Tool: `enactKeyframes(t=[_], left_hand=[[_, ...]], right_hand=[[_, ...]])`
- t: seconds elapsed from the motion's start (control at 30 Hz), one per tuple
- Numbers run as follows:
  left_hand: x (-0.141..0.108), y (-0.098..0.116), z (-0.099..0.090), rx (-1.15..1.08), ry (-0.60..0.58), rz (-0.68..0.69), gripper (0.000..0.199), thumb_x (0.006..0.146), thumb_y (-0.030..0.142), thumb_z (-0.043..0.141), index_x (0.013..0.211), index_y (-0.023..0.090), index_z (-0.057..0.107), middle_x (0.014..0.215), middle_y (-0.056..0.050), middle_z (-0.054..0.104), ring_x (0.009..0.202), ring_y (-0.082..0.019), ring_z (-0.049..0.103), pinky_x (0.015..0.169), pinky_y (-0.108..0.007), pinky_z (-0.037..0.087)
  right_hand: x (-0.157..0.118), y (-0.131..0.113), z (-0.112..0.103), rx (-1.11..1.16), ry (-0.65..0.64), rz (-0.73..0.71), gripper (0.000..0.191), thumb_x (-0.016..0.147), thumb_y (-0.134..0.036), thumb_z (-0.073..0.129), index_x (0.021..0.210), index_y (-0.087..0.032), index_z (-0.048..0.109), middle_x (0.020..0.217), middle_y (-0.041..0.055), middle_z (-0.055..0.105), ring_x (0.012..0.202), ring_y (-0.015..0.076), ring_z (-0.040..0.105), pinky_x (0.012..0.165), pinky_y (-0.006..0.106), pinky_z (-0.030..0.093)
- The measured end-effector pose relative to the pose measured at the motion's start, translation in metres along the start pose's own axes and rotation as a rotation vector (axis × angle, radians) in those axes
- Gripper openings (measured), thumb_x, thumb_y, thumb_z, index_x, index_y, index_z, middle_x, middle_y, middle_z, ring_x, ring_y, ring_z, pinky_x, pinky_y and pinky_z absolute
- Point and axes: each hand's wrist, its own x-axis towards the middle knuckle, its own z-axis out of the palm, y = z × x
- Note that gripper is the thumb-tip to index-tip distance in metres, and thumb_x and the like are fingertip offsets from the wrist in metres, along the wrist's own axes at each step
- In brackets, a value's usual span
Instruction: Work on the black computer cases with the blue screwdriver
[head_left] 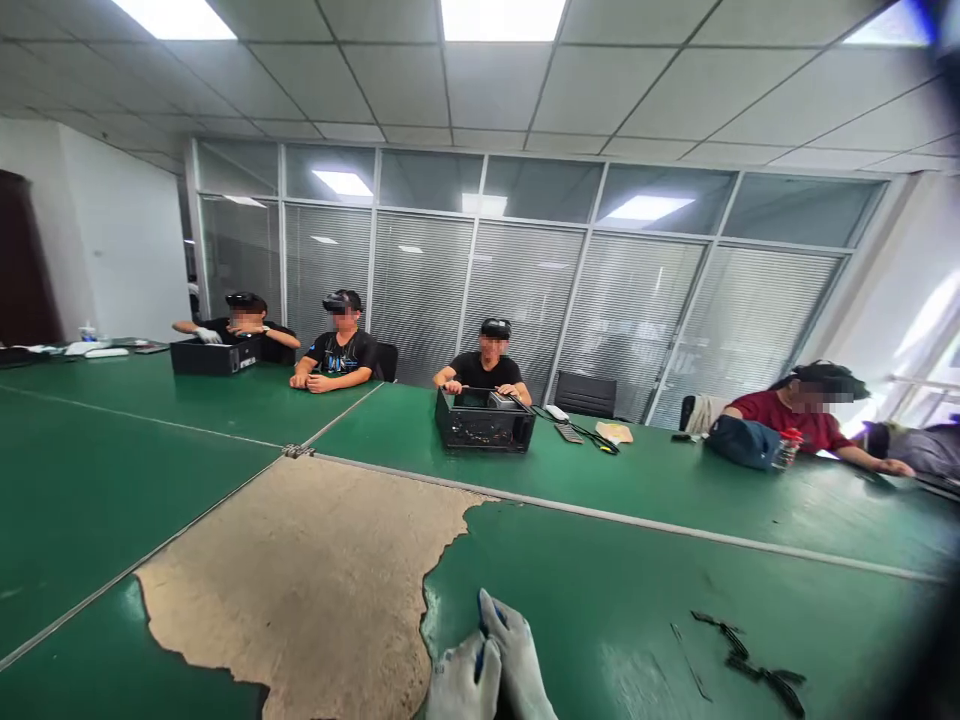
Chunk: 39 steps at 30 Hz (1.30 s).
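Left hand (463, 682) and right hand (516, 645), both gloved, meet with fingers together, presumably resting at the green table (577, 560); how tightly they close, or on what, cannot be told. Black strips (742, 664) lie rightward, well apart (apparently kept aside).

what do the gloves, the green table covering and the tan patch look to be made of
Gloves: probably fabric, matt and pale grey; blue areas hint at a coating.
Green table covering: smooth, glossy, perhaps vinyl; it reflects light and ends in a ragged edge.
Tan patch: dull, mottled, possibly wood-based board, though no clear grain confirms it.
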Motion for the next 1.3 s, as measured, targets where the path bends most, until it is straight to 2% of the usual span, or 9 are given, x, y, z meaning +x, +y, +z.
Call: enactKeyframes(t=[0.07,0.17,0.4,0.7,0.87,0.97,1.1,1.2,1.3], left_hand=[[0.002,-0.001,0.005,-0.007,0.038,-0.042,0.048,0.105,0.039,0.034,0.130,0.018,0.069,0.127,-0.016,0.074,0.116,-0.030,0.070,0.103,-0.041,0.053],[0.003,0.006,0.002,-0.122,0.043,-0.074,0.057,0.104,0.049,0.031,0.125,0.013,0.071,0.124,-0.018,0.074,0.114,-0.029,0.071,0.101,-0.038,0.053],[0.000,0.019,-0.020,-0.262,0.065,-0.019,0.053,0.099,0.055,0.034,0.104,0.019,0.073,0.109,-0.014,0.078,0.101,-0.027,0.073,0.094,-0.036,0.053],[0.005,0.005,-0.008,-0.291,0.118,0.023,0.048,0.098,0.054,0.040,0.099,0.020,0.073,0.104,-0.013,0.078,0.096,-0.027,0.073,0.090,-0.036,0.054],[0.005,0.005,-0.011,-0.341,0.157,-0.015,0.057,0.096,0.062,0.037,0.099,0.018,0.072,0.101,-0.015,0.077,0.097,-0.028,0.072,0.093,-0.040,0.053],[0.003,0.009,-0.015,-0.409,0.156,-0.028,0.060,0.096,0.062,0.033,0.099,0.017,0.073,0.100,-0.016,0.077,0.094,-0.029,0.072,0.090,-0.041,0.054],[0.001,0.014,-0.021,-0.449,0.149,-0.059,0.063,0.094,0.065,0.034,0.103,0.016,0.073,0.102,-0.016,0.077,0.097,-0.030,0.072,0.092,-0.041,0.054],[-0.001,0.015,-0.024,-0.458,0.158,-0.111,0.062,0.095,0.065,0.035,0.102,0.018,0.074,0.098,-0.014,0.077,0.096,-0.029,0.072,0.089,-0.038,0.056],[-0.004,0.013,-0.024,-0.461,0.166,-0.138,0.056,0.094,0.062,0.039,0.104,0.020,0.075,0.098,-0.014,0.077,0.100,-0.030,0.072,0.088,-0.037,0.056]], right_hand=[[-0.003,0.001,0.002,-0.078,-0.032,-0.069,0.056,0.083,-0.066,0.052,0.103,-0.023,0.083,0.114,0.0152,0.076,0.105,0.0366,0.068,0.097,0.045,0.053],[-0.001,0.000,0.003,-0.149,-0.070,-0.133,0.060,0.089,-0.063,0.048,0.114,-0.019,0.081,0.118,0.0155,0.075,0.107,0.0347,0.069,0.096,0.043,0.054],[-0.001,-0.011,0.003,-0.064,-0.034,-0.148,0.072,0.097,-0.072,0.034,0.108,-0.017,0.080,0.099,0.0121,0.077,0.087,0.0239,0.069,0.082,0.031,0.056],[0.002,-0.012,0.005,-0.224,-0.064,-0.191,0.052,0.102,-0.055,0.043,0.100,-0.017,0.078,0.084,0.0070,0.070,0.079,0.0208,0.062,0.073,0.028,0.050],[0.003,-0.015,0.005,-0.373,-0.116,-0.223,0.031,0.100,-0.033,0.051,0.112,-0.020,0.076,0.097,0.0072,0.073,0.085,0.0201,0.063,0.080,0.029,0.050],[0.001,-0.012,0.010,-0.486,-0.166,-0.214,0.032,0.094,-0.019,0.055,0.119,-0.023,0.074,0.111,0.0077,0.074,0.097,0.0220,0.066,0.087,0.031,0.050],[-0.001,-0.004,0.013,-0.434,-0.171,-0.221,0.027,0.090,-0.016,0.060,0.112,-0.027,0.073,0.111,0.0038,0.073,0.105,0.0219,0.065,0.089,0.030,0.051],[0.025,-0.013,0.003,-0.372,-0.133,-0.236,0.025,0.096,-0.031,0.058,0.120,-0.028,0.066,0.106,0.0030,0.071,0.095,0.0198,0.066,0.082,0.029,0.053],[0.091,-0.046,-0.019,-0.495,-0.052,-0.289,0.050,0.093,-0.043,0.063,0.138,-0.022,0.055,0.128,0.0118,0.065,0.114,0.0257,0.061,0.098,0.037,0.050]])
